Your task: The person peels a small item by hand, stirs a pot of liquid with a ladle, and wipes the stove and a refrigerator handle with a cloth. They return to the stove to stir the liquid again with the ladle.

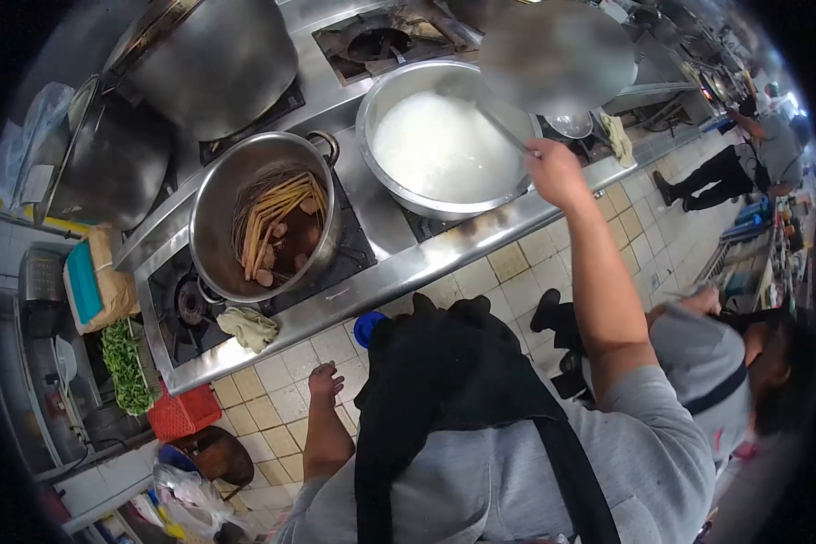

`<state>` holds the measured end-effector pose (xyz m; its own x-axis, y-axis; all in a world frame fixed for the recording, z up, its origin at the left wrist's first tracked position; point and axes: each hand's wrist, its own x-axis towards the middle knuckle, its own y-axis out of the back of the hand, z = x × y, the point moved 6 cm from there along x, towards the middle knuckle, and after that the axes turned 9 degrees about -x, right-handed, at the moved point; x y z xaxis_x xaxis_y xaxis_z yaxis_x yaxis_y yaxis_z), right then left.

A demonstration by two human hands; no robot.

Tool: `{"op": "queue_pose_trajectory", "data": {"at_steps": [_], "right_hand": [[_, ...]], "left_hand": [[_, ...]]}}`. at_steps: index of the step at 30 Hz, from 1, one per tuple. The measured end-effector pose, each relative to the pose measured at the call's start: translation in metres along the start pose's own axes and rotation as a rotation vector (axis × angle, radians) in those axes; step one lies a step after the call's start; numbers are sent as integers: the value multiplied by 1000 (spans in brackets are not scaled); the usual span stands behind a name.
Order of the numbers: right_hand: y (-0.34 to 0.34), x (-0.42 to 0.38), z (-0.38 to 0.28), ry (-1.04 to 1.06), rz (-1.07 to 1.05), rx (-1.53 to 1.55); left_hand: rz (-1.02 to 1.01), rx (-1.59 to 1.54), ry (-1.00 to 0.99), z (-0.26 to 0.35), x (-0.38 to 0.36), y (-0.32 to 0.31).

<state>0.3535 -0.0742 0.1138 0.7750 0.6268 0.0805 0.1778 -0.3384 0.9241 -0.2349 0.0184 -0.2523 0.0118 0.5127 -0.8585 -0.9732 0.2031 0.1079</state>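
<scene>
My right hand (558,170) is closed around the handle of a long-handled metal utensil (506,129). The utensil's far end dips into milky white liquid (440,145), so its shape is hidden. A wide metal basin (369,150) on the stove contains this liquid. Low at my side, my left hand (325,383) hangs with fingers apart and loosely bent, holding nothing. Left of the basin stands a deep steel pot (207,213) with two loop handles. Long brown sticks (267,218), several roundish brown pieces and dark liquid are inside it.
Large steel pots (218,72) stand at the back left. A folded cloth (247,328) lies on the stove's front edge (399,258). Leafy greens (127,363) and a red basket (183,412) are at left. A co-worker (698,354) is close on my right; another person (762,154) stands farther off.
</scene>
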Motion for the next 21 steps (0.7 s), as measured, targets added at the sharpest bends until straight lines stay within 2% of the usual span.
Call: {"op": "queue_pose_trajectory", "data": {"at_steps": [6, 11, 13, 17, 21], "right_hand": [[-31, 1, -39, 165, -154, -38], [-6, -29, -57, 256, -203, -96], [11, -45, -60, 353, -188, -102], [49, -70, -62, 363, -253, -151], [78, -86, -72, 369, -359, -252]], "left_hand": [[7, 3, 71, -23, -9, 11], [-63, -49, 91, -47, 3, 18], [-52, -47, 98, -44, 0, 18], [-12, 33, 85, -29, -2, 18], [-42, -20, 79, -22, 8, 15]]}}
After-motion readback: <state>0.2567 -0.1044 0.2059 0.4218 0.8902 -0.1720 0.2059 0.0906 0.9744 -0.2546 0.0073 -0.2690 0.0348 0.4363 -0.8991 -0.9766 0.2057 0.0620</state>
